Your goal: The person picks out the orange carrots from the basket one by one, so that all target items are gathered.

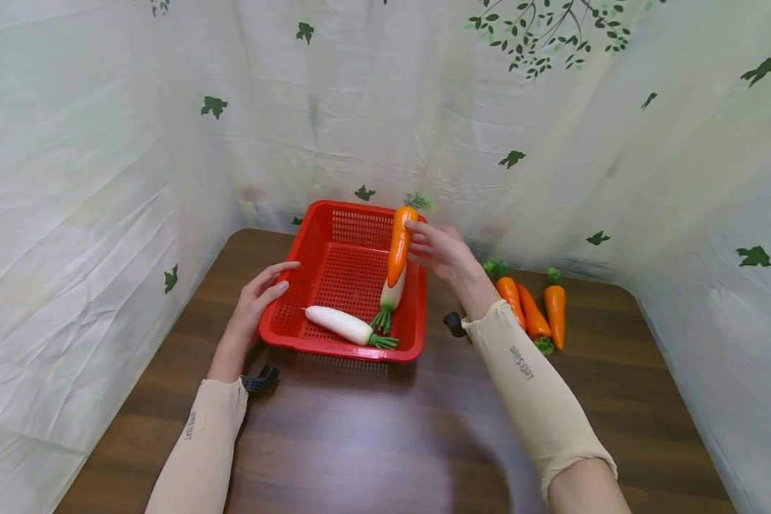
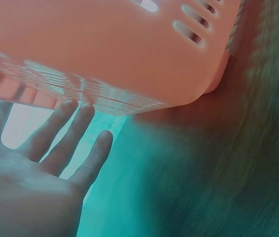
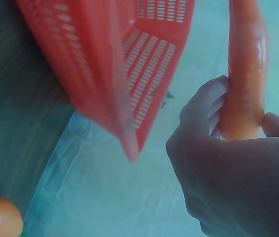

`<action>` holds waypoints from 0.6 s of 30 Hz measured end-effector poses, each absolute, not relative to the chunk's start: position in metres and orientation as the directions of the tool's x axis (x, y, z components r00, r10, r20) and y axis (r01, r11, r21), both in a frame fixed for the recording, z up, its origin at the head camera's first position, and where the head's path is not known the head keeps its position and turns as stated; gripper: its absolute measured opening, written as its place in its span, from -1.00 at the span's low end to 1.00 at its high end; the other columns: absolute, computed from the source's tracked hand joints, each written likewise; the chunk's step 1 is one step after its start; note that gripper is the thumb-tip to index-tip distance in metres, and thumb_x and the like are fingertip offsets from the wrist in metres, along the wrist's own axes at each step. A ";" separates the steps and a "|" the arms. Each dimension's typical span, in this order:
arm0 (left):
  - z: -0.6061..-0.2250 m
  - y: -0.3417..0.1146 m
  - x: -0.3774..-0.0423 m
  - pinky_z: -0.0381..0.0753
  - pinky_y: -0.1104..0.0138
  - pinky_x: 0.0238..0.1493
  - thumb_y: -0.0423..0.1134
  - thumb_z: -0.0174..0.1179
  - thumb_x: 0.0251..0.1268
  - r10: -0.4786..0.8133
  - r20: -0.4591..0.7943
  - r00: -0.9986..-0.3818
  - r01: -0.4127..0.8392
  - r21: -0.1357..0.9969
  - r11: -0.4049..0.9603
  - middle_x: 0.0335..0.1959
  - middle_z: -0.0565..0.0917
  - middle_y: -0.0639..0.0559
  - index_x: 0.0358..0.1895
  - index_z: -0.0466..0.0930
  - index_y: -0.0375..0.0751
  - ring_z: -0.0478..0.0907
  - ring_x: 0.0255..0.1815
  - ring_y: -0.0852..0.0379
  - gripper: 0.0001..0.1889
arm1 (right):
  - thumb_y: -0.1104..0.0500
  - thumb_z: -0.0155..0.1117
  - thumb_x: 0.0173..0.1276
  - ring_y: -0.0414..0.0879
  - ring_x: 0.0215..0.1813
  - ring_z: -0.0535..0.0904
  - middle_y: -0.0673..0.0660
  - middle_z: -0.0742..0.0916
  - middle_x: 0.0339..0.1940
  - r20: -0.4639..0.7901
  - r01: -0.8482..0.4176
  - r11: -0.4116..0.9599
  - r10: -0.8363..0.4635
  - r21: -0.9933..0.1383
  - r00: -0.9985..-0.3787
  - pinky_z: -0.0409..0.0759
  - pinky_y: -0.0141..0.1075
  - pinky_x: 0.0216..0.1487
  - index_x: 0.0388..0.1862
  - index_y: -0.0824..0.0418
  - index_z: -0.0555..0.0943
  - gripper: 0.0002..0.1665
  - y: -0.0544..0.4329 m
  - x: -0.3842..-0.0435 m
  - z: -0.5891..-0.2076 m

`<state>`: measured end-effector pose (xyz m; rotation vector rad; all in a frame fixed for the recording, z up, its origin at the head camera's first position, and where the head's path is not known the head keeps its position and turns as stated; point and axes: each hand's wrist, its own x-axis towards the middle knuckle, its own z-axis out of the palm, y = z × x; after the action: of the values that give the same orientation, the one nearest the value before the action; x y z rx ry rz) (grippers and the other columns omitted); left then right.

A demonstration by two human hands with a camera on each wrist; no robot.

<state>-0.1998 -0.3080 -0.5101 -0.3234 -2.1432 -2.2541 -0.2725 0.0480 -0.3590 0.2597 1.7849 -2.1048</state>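
Observation:
My right hand [image 1: 446, 253] pinches an orange carrot [image 1: 400, 243] with a green leafy top and holds it above the right side of a red plastic basket [image 1: 343, 350]. In the right wrist view, thumb and fingers lie on both sides of the carrot [image 3: 248, 64]. Inside the basket, one white radish [image 1: 339, 323] lies along the front, and another radish [image 1: 390, 294] is partly hidden under the carrot. At the basket's left rim is my left hand [image 1: 255, 296]. Its fingers look fairly straight against the basket's side [image 2: 105, 54] in the left wrist view.
To the right of the basket, several carrots [image 1: 555, 310] lie on the brown wooden table [image 1: 360, 428], partly behind the right forearm. A pale curtain [image 1: 385, 107] with green leaf prints hangs behind and beside the table.

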 end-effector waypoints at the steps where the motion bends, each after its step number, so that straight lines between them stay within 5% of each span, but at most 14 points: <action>1: -0.510 -0.308 -0.200 0.79 0.28 0.07 -0.16 0.10 0.64 0.132 0.158 -0.979 0.151 0.987 -0.062 0.42 0.49 -0.17 0.53 0.42 -0.09 0.58 0.23 -0.05 -0.52 | 0.04 0.41 0.50 -0.08 -0.09 0.73 0.07 0.77 -0.14 -0.371 0.391 -0.132 -0.157 -0.911 -0.915 0.70 -0.14 0.23 0.16 0.28 0.65 -0.58 0.051 -0.272 -0.359; 10: -0.511 -0.310 -0.199 0.80 0.27 0.05 -0.17 0.09 0.65 0.134 0.164 -0.977 0.156 0.985 -0.071 0.40 0.50 -0.18 0.53 0.41 -0.11 0.61 0.21 -0.04 -0.51 | 0.02 0.39 0.51 -0.12 -0.10 0.75 0.06 0.78 -0.12 -0.371 0.390 -0.120 -0.154 -0.913 -0.916 0.61 -0.08 0.39 0.39 0.34 0.54 -0.38 0.079 -0.269 -0.364; 18: -0.510 -0.309 -0.199 0.80 0.25 0.04 -0.18 0.07 0.66 0.145 0.171 -0.975 0.160 0.984 -0.084 0.40 0.50 -0.18 0.53 0.41 -0.12 0.62 0.20 -0.07 -0.52 | 0.01 0.41 0.50 -0.18 -0.23 0.72 -0.02 0.77 -0.31 -0.375 0.387 -0.083 -0.130 -0.918 -0.918 0.73 -0.29 0.04 0.18 0.30 0.61 -0.53 0.110 -0.266 -0.372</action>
<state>-0.1993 -0.3094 -0.5104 -0.3525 -2.1198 -2.2779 -0.2659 0.1098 -0.3720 0.2787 1.8489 -2.0640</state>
